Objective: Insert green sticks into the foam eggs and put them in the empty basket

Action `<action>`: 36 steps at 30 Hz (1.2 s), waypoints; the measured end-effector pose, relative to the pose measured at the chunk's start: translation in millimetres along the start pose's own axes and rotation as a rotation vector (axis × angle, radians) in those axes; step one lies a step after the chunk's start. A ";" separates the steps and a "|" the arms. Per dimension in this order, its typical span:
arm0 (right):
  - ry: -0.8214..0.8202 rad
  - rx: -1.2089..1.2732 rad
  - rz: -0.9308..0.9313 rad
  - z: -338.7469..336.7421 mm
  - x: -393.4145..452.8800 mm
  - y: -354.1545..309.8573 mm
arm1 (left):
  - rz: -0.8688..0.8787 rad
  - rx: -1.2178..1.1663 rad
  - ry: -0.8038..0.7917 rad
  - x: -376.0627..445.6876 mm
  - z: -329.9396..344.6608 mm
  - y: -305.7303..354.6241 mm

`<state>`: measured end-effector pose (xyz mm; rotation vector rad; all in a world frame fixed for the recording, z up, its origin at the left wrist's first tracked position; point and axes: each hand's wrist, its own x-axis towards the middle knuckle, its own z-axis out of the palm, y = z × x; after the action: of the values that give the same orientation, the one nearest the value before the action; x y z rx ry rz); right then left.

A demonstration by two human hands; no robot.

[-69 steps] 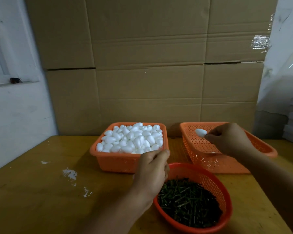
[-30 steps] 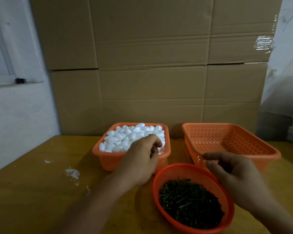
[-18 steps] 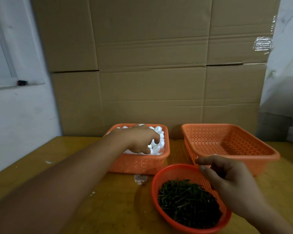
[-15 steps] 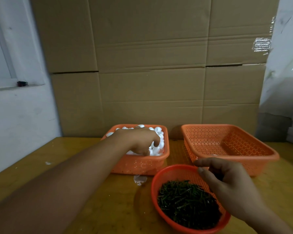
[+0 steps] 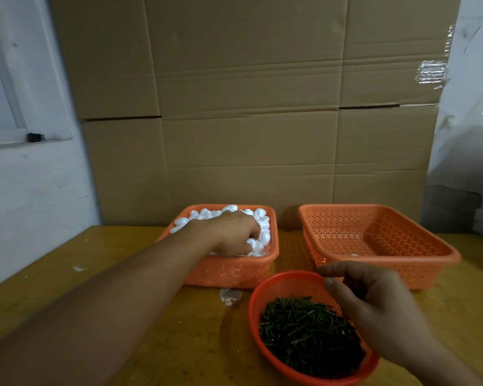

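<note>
Orange mesh baskets, three counted. Left hand (image 5: 232, 235) lies in the square basket (image 5: 229, 270) heaped with foam eggs (image 5: 262, 231); fingers curl down into the pile, apparently gripping an egg, though the egg itself is hidden. Egg count: too many to tally. Right hand (image 5: 374, 305) hovers over the round basket (image 5: 268, 285) of green sticks (image 5: 304, 327), fingers loosely curled, thumb and forefinger apart, holding nothing visible. Stick count: a dense heap, uncountable. Beyond the right hand stands the empty basket (image 5: 379, 260); one small pale spot (image 5: 354, 254) shows low inside it, possibly a finished egg, cannot confirm. Judgement: task is near its start; almost all eggs remain.
</note>
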<state>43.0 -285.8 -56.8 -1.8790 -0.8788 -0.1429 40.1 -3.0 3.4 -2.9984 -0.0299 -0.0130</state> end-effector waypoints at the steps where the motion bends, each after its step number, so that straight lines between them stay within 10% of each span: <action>1: 0.001 0.001 0.003 0.1 -0.3 -0.2 | 0.029 -0.033 0.046 -1.1 -1.0 0.5; 13: -0.130 -0.167 0.048 1.7 -4.3 -9.6 | 0.121 -0.823 0.673 -31.2 8.5 32.6; 23: -0.344 -0.740 0.055 11.8 -9.7 -21.0 | 0.212 -1.038 0.677 -55.0 51.2 76.8; 36: -0.406 -0.787 0.152 25.2 -11.2 -23.6 | 0.222 -1.232 0.522 -58.9 67.6 83.9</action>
<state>13.1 -265.2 -56.4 -2.7696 -1.0324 -0.0058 -16.5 -77.5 -76.0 -4.0022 0.5601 -1.1867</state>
